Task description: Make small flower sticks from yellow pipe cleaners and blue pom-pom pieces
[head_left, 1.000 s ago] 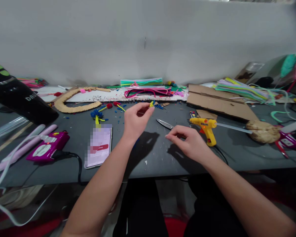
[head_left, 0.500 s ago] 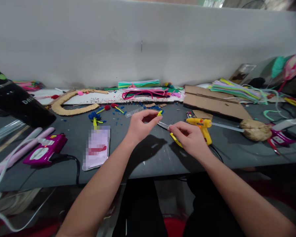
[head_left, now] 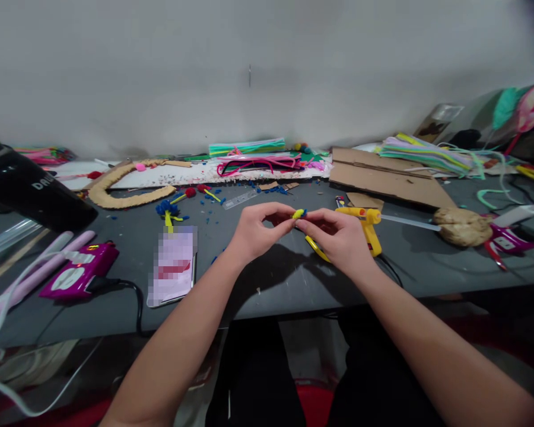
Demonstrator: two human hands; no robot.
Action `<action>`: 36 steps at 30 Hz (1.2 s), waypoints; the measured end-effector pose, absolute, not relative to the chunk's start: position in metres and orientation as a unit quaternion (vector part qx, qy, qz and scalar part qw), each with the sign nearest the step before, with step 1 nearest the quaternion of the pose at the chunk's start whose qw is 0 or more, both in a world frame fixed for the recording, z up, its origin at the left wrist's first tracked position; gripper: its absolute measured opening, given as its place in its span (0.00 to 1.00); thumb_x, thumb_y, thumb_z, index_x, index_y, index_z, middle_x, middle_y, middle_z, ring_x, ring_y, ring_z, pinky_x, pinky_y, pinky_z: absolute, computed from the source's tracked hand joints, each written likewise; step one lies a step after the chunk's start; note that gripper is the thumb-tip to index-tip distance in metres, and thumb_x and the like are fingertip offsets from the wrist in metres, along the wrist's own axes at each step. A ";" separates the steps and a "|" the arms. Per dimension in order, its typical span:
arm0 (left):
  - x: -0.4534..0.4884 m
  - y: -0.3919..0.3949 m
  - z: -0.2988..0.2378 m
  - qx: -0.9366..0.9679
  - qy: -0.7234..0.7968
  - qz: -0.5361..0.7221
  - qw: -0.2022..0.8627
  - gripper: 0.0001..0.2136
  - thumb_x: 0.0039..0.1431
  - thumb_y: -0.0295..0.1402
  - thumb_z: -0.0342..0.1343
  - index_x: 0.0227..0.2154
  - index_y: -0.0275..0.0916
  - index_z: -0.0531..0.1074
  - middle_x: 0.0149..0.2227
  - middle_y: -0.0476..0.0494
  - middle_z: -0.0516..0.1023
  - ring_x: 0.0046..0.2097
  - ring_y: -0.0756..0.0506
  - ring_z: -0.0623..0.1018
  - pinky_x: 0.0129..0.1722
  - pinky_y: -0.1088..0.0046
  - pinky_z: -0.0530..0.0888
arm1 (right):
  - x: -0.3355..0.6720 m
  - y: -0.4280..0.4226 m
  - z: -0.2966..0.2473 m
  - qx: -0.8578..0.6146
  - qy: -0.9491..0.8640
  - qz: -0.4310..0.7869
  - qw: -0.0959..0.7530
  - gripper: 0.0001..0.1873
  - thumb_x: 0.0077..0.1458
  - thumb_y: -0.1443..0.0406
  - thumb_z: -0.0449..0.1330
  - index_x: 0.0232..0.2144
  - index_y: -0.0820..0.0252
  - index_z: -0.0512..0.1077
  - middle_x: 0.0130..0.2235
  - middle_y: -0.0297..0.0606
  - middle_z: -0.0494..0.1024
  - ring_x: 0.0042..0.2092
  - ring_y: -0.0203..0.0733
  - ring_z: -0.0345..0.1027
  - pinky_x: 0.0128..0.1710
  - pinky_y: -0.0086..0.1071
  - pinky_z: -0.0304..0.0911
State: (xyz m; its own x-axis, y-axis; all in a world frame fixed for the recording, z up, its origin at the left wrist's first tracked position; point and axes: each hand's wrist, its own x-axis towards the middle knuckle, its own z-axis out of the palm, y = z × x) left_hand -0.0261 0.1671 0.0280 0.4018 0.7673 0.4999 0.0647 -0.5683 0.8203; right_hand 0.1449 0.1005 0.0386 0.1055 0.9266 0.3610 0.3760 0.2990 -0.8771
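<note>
Just right of the frame's centre, the left hand pinches a yellow-blue piece; the right hand has curled fingertips at its blue end, their grip unclear. On the desk, a phone lies lower left, a glue gun right of centre.

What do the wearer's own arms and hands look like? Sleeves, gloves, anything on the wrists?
Left hand and right hand: no gloves. Left forearm and right forearm: no sleeves as far as the frame shows, no watch, bracelet, cable or visible marking. Rings: too small to tell.
</note>
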 end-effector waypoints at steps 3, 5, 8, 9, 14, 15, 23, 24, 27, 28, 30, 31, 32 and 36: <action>-0.026 0.166 0.029 0.747 0.288 0.461 0.384 0.10 0.53 0.39 0.64 0.35 0.39 0.81 0.33 0.43 0.83 0.33 0.48 0.79 0.35 0.73 0.76 | 0.145 0.100 0.039 -0.537 -0.619 0.270 0.506 0.12 0.54 0.55 0.65 0.33 0.58 0.78 0.34 0.38 0.80 0.33 0.41 0.71 0.33 0.33 0.66; -0.027 0.166 0.031 0.750 0.291 0.453 0.384 0.11 0.53 0.39 0.64 0.35 0.39 0.81 0.33 0.43 0.83 0.33 0.47 0.79 0.35 0.72 0.76 | 0.146 0.100 0.040 -0.537 -0.620 0.273 0.503 0.12 0.55 0.55 0.63 0.33 0.58 0.77 0.34 0.38 0.80 0.34 0.41 0.71 0.34 0.33 0.65; -0.028 0.167 0.033 0.754 0.297 0.456 0.368 0.11 0.53 0.40 0.64 0.34 0.39 0.81 0.34 0.43 0.83 0.33 0.48 0.79 0.35 0.73 0.76 | 0.150 0.101 0.040 -0.549 -0.609 0.266 0.508 0.12 0.56 0.56 0.63 0.33 0.58 0.75 0.32 0.37 0.77 0.32 0.40 0.69 0.32 0.33 0.64; -0.029 0.168 0.033 0.752 0.301 0.460 0.363 0.11 0.53 0.40 0.64 0.34 0.39 0.81 0.34 0.43 0.83 0.33 0.48 0.79 0.35 0.73 0.76 | 0.152 0.102 0.040 -0.556 -0.599 0.266 0.512 0.12 0.56 0.56 0.62 0.33 0.58 0.74 0.30 0.36 0.76 0.31 0.39 0.68 0.31 0.32 0.63; -0.039 0.180 0.036 0.687 0.330 0.513 0.394 0.12 0.50 0.40 0.67 0.34 0.38 0.81 0.32 0.44 0.82 0.32 0.48 0.79 0.34 0.73 0.75 | 0.159 0.106 0.042 -0.558 -0.529 0.310 0.559 0.18 0.60 0.55 0.57 0.22 0.57 0.63 0.20 0.30 0.61 0.23 0.35 0.59 0.23 0.30 0.57; -0.044 0.184 0.038 0.665 0.329 0.527 0.414 0.12 0.49 0.40 0.67 0.34 0.38 0.81 0.31 0.44 0.82 0.31 0.49 0.78 0.33 0.73 0.75 | 0.160 0.106 0.043 -0.558 -0.526 0.311 0.561 0.22 0.61 0.54 0.55 0.19 0.56 0.59 0.18 0.29 0.58 0.21 0.34 0.56 0.22 0.30 0.55; -0.080 0.207 0.048 0.511 0.312 0.606 0.524 0.11 0.49 0.40 0.67 0.33 0.40 0.80 0.29 0.47 0.78 0.29 0.53 0.76 0.29 0.78 0.73 | 0.141 0.101 0.027 -0.554 -0.692 0.225 0.405 0.17 0.57 0.54 0.61 0.23 0.59 0.73 0.24 0.35 0.74 0.27 0.36 0.63 0.28 0.31 0.57; -0.079 0.207 0.047 0.510 0.314 0.601 0.529 0.11 0.50 0.40 0.67 0.33 0.40 0.79 0.29 0.47 0.78 0.29 0.53 0.76 0.29 0.78 0.73 | 0.138 0.102 0.025 -0.544 -0.705 0.215 0.402 0.15 0.57 0.55 0.61 0.26 0.59 0.75 0.27 0.36 0.76 0.29 0.38 0.66 0.30 0.31 0.58; -0.074 0.206 0.043 0.518 0.309 0.588 0.539 0.10 0.50 0.39 0.67 0.33 0.40 0.79 0.29 0.47 0.78 0.30 0.53 0.76 0.29 0.78 0.72 | 0.129 0.107 0.020 -0.528 -0.729 0.194 0.390 0.16 0.57 0.55 0.61 0.25 0.59 0.74 0.27 0.36 0.77 0.30 0.38 0.66 0.31 0.31 0.59; -0.071 0.205 0.042 0.521 0.306 0.584 0.542 0.10 0.50 0.38 0.68 0.33 0.40 0.79 0.29 0.47 0.78 0.30 0.53 0.77 0.29 0.78 0.72 | 0.127 0.110 0.019 -0.534 -0.731 0.191 0.379 0.19 0.59 0.54 0.59 0.22 0.59 0.72 0.24 0.34 0.74 0.27 0.37 0.64 0.30 0.31 0.57; -0.068 0.204 0.040 0.530 0.309 0.573 0.544 0.10 0.50 0.39 0.67 0.33 0.40 0.79 0.29 0.47 0.78 0.31 0.52 0.77 0.29 0.78 0.72 | 0.124 0.116 0.016 -0.554 -0.734 0.179 0.349 0.26 0.63 0.52 0.53 0.17 0.59 0.68 0.18 0.33 0.67 0.23 0.35 0.59 0.28 0.32 0.54; -0.067 0.203 0.039 0.535 0.312 0.567 0.543 0.10 0.50 0.39 0.67 0.33 0.40 0.79 0.29 0.47 0.78 0.31 0.52 0.77 0.29 0.77 0.72 | 0.123 0.119 0.015 -0.553 -0.743 0.172 0.335 0.27 0.64 0.53 0.51 0.17 0.59 0.68 0.18 0.33 0.66 0.23 0.36 0.59 0.28 0.33 0.54; -0.066 0.203 0.039 0.539 0.317 0.562 0.542 0.10 0.50 0.40 0.67 0.33 0.40 0.79 0.29 0.47 0.78 0.31 0.51 0.78 0.28 0.77 0.72 | 0.121 0.122 0.013 -0.540 -0.757 0.166 0.328 0.25 0.65 0.56 0.51 0.19 0.60 0.70 0.21 0.35 0.69 0.25 0.37 0.61 0.30 0.33 0.56; -0.065 0.204 0.039 0.544 0.322 0.557 0.539 0.11 0.50 0.40 0.67 0.34 0.40 0.79 0.30 0.47 0.79 0.32 0.51 0.78 0.29 0.77 0.72 | 0.106 0.134 0.003 -0.459 -0.816 0.159 0.315 0.11 0.62 0.62 0.56 0.37 0.58 0.78 0.41 0.41 0.77 0.42 0.42 0.69 0.43 0.35 0.61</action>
State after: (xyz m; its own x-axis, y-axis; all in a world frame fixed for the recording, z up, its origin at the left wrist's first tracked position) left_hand -0.0649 0.2036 0.0386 0.1727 0.9504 0.2588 -0.2504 -0.2118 0.9447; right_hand 0.1063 0.1339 0.0032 -0.3806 0.8483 0.3681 0.6481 0.5286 -0.5481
